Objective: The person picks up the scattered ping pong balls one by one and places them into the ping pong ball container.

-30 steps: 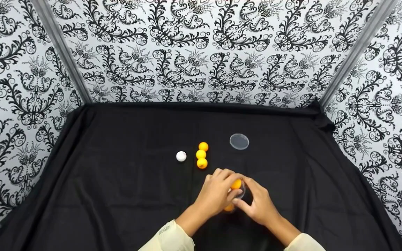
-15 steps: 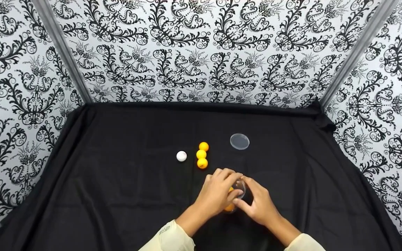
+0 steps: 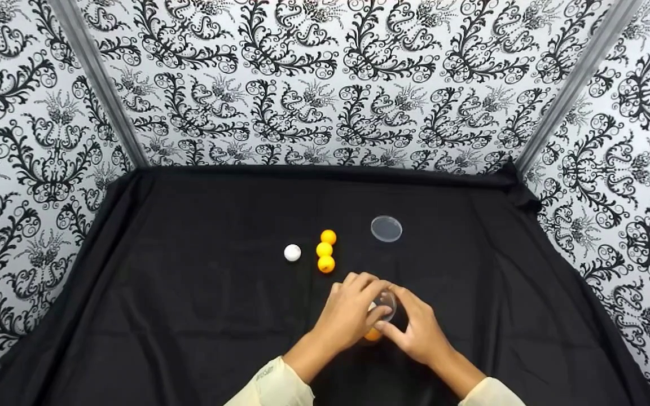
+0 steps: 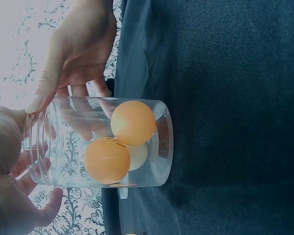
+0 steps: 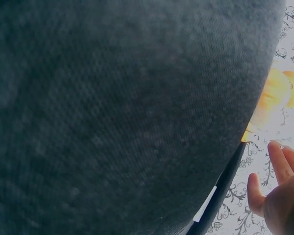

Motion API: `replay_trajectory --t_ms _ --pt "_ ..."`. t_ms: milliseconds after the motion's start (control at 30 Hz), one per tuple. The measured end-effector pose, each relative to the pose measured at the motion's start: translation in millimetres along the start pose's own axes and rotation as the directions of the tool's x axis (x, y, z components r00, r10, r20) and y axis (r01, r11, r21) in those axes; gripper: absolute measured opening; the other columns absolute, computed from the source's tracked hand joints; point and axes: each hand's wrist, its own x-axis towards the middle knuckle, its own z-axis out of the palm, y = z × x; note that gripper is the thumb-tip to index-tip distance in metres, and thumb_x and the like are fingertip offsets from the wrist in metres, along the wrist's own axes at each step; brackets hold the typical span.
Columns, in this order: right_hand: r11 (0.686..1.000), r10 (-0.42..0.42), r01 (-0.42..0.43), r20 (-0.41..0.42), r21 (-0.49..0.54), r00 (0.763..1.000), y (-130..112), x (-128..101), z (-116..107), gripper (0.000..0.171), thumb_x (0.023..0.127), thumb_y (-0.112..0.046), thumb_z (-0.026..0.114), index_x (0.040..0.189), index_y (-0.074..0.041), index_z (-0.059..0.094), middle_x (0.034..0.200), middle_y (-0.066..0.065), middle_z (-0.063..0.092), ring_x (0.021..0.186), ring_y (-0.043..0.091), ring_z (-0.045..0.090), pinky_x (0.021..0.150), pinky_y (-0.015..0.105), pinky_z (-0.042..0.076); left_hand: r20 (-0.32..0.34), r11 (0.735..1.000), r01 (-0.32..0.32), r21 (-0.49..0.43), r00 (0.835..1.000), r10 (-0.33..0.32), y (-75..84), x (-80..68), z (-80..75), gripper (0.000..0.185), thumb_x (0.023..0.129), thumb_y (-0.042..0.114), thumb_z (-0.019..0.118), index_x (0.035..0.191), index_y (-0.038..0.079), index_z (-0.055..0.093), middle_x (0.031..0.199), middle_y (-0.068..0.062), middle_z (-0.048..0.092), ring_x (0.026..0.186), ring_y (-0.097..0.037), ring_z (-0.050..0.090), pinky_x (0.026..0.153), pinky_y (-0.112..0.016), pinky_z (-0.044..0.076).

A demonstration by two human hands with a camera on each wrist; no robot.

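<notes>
Now both hands (image 3: 384, 324) clasp the jar (image 4: 100, 142).

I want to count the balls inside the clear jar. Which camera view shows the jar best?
The left wrist view: the clear jar fills the frame, with two orange balls and a paler one behind. In the head view the jar is mostly hidden by both hands. The right wrist view does not show it clearly.

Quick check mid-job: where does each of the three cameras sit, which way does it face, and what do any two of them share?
Head: above, facing forward and down at the black cloth; both hands and sleeves show, holding the clear jar.
Left wrist: close beside the jar, rotated sideways; left hand and right hand grip its mouth.
Right wrist: almost against the cloth; only fingertips show.
Shared: head and left wrist both show the jar.
</notes>
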Motion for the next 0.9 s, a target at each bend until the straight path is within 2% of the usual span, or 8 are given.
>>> replay_trajectory --t_ms 233,433,633,767,900 --pt "1.0 0.007 -0.007 0.007 0.004 1.0 2.0 0.8 0.5 0.068 0.082 -0.037 0.083 0.144 -0.026 0.054 0.134 -0.008 0.065 0.114 0.019 0.068 0.093 0.04 0.056 0.003 1.0 0.005 -0.029 1.0 -0.005 -2.3 0.8 -0.3 0.038 0.093 0.04 0.073 0.129 0.03 0.064 0.118 0.009 0.064 0.103 -0.012 0.057 0.075 -0.028 0.046" --pt "1.0 0.01 -0.01 0.032 0.003 0.999 3.0 0.9 -0.2 0.069 0.083 -0.039 0.083 0.143 -0.022 0.054 0.132 -0.003 0.066 0.112 0.017 0.068 0.091 0.04 0.057 0.031 1.0 0.017 -0.011 0.999 -0.016 -3.1 1.5 0.5 0.043 0.093 0.042 0.073 0.132 0.027 0.062 0.12 0.008 0.065 0.105 -0.013 0.058 0.078 -0.031 0.049" --pt "0.997 0.012 -0.018 0.082 0.075 0.997 -1.1 3.5 -2.5 0.068 0.086 -0.037 0.081 0.143 -0.016 0.05 0.128 0.007 0.067 0.109 0.02 0.068 0.09 0.04 0.057 0.052 1.0 0.019 -0.016 0.998 -0.018 -4.7 1.0 -0.6 0.049 0.091 0.044 0.074 0.134 0.025 0.06 0.121 0.006 0.065 0.102 -0.014 0.057 0.08 -0.031 0.051" --pt "0.992 0.029 -0.041 0.1 0.123 0.995 -3.6 6.6 -1.8 0.076 0.082 -0.04 0.084 0.144 -0.017 0.047 0.127 0.008 0.068 0.109 0.021 0.069 0.089 0.038 0.058 0.056 1.0 0.019 -0.023 0.998 -0.018 -5.5 1.4 -1.2 0.05 0.091 0.044 0.075 0.134 0.024 0.06 0.119 0.007 0.065 0.101 -0.013 0.056 0.08 -0.029 0.052" --pt "0.986 0.069 -0.087 0.121 0.142 0.99 -4.8 8.3 3.2 0.087 0.075 -0.045 0.089 0.146 -0.021 0.043 0.129 0.0 0.067 0.112 0.022 0.069 0.09 0.038 0.057 0.051 1.0 0.017 -0.013 0.999 -0.016 -4.9 1.7 -1.7 0.048 0.092 0.044 0.074 0.133 0.023 0.061 0.119 0.007 0.065 0.101 -0.013 0.056 0.08 -0.028 0.051"
